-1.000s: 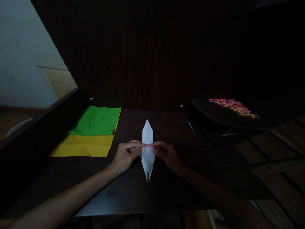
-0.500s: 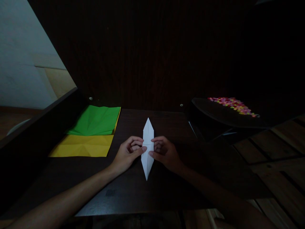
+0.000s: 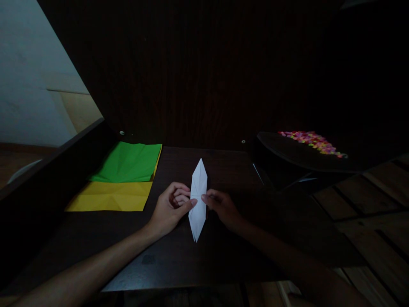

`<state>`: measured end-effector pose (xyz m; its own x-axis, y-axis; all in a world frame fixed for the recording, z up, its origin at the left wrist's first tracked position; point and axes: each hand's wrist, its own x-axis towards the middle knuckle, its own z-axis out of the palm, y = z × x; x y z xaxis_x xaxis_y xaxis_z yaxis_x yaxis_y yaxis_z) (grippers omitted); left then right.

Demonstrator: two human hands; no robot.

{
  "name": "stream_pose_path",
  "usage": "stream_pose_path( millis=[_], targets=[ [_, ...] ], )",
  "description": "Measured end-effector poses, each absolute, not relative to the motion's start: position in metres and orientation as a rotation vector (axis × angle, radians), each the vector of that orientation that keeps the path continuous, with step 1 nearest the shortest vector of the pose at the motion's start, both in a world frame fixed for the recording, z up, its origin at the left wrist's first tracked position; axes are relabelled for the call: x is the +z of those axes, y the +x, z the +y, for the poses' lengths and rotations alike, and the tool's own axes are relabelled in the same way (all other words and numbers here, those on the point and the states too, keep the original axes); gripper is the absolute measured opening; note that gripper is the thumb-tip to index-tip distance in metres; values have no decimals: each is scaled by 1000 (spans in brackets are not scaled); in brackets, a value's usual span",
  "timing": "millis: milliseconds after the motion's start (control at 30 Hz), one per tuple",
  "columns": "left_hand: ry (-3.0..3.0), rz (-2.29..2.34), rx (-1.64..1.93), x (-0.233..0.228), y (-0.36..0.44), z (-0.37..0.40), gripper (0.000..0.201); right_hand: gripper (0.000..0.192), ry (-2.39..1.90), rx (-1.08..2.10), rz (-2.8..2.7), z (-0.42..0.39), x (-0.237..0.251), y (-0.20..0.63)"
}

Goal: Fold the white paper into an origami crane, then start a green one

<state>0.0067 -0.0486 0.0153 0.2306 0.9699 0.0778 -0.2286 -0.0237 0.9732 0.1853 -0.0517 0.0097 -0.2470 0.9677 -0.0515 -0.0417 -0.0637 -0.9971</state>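
Observation:
Between my two hands is a piece of folded white paper, long and narrow with a pointed tip at each end. Creases run along and across it, and its near tip shows two slightly parted points. My left hand pinches its left edge, thumb on top and fingers at the side. On the opposite edge, my right hand grips it between thumb and forefinger, the other fingers curled and partly in shadow. The undersides of the fingertips are hidden.
A creased green sheet overlaps a yellow sheet on the left of the dark tabletop. A dark upright panel stands behind. At the right is a dark object with a colourful pink and yellow cluster.
The folded white paper has tilted slightly, its far tip shifting right, and its near tip now shows parted points. My right thumb has moved up the edge, closer to the forefinger.

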Motion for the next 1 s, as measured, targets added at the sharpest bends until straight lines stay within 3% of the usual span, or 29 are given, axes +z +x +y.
stream_pose_path(
  millis=[533, 1000],
  targets=[
    [1092, 870, 1069, 12, 9, -49, 42, 33, -1166, 1155, -1355, -61, 15, 182],
    [1309, 983, 1211, 20, 5, -53, 20, 41, -1076, 1488, -1199, -57, 11, 183]
  ],
)
